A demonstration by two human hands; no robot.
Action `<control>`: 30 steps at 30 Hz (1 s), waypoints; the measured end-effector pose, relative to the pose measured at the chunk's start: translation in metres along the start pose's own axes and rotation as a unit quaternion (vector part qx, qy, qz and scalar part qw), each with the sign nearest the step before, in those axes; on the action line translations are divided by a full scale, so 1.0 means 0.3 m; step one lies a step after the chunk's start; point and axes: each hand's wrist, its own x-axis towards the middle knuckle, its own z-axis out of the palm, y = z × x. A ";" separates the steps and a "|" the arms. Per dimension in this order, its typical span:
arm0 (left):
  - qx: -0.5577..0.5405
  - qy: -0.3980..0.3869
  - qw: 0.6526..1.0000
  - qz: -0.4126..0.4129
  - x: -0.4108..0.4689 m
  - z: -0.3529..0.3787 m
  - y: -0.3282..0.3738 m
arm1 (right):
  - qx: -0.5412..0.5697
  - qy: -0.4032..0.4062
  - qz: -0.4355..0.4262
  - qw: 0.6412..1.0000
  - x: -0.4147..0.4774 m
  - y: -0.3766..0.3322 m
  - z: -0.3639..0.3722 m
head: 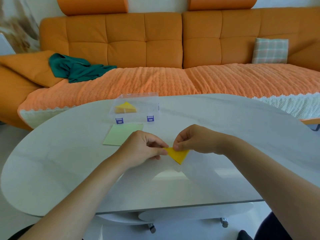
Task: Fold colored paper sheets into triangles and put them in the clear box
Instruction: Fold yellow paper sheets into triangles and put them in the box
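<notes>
Head view: left hand (142, 148) and right hand (192, 141) pinch the yellow triangle (177, 154) at its top edge, just above the table (225, 122). It looks light, thin and easily creased; best held by corners. The box (136, 108) sits at 11 o'clock, near.

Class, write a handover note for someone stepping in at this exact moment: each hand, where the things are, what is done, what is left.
Left hand: pinches the yellow triangle at its left corner, over the table.
Right hand: pinches its top edge.
Box: far side of the table, with folded paper inside.
Green sheet: flat and unfolded, in front of the box.
Done: one triangle in hand, some boxed.
Left: box this triangle, then probably fold and box the green sheet.
</notes>
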 end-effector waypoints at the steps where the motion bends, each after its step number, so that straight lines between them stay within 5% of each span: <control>1: -0.007 -0.005 1.000 -0.003 0.000 0.002 -0.001 | 0.000 -0.003 0.000 1.000 0.000 0.000 -0.002; 11: -0.113 0.085 0.990 0.029 -0.003 0.039 0.004 | 0.056 0.051 -0.036 0.996 0.000 -0.012 -0.005; 30: -0.111 0.048 0.993 0.018 -0.016 -0.001 0.035 | 0.098 0.031 -0.033 0.994 -0.017 -0.019 -0.013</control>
